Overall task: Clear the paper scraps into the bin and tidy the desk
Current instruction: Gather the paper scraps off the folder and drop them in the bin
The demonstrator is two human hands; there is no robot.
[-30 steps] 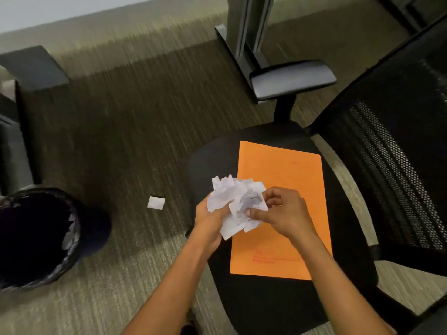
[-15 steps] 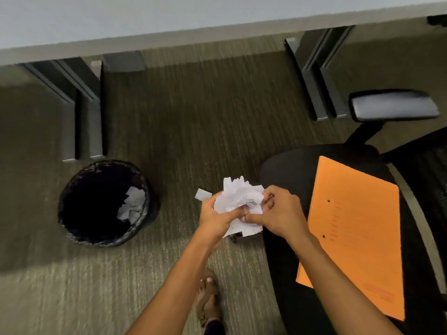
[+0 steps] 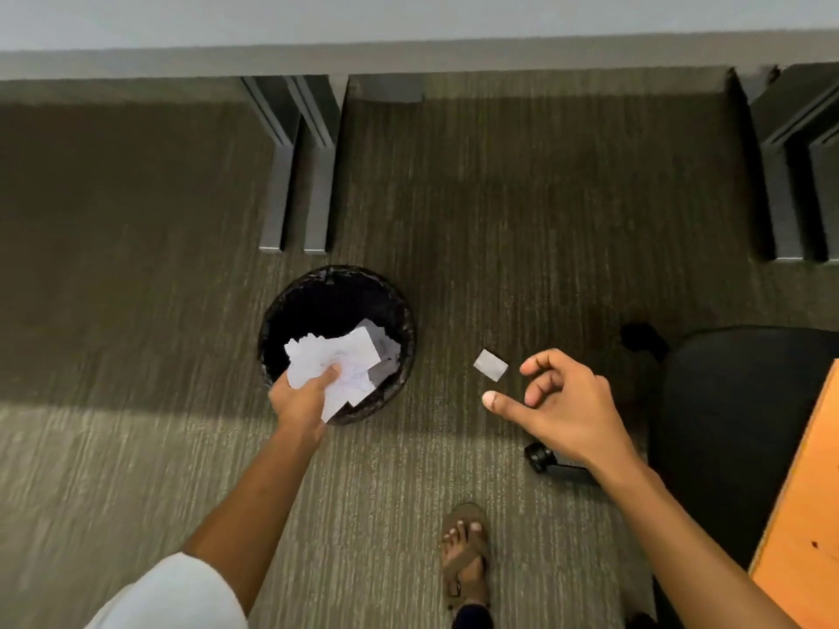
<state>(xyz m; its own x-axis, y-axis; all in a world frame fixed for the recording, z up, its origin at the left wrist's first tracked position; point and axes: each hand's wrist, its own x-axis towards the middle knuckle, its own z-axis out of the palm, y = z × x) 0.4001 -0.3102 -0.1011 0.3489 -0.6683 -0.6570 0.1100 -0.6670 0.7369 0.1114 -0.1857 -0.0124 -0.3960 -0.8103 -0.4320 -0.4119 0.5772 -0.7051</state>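
My left hand (image 3: 303, 394) grips a bunch of white paper scraps (image 3: 333, 360) and holds them over the near edge of the round black bin (image 3: 281, 311), which stands on the carpet and has a few scraps inside. My right hand (image 3: 560, 401) hovers empty with its fingers apart, just right of a single white scrap (image 3: 490, 365) lying on the carpet between bin and chair.
A black office chair (image 3: 726, 401) stands at the right with an orange folder (image 3: 808, 515) on its seat and a caster (image 3: 540, 457) showing. Grey desk legs (image 3: 295, 174) rise behind the bin, more at far right. My sandalled foot (image 3: 465, 551) is on the carpet.
Both hands held the scraps together over the chair side; now the left alone has carried them left over the bin. The right hand has let go and opened.
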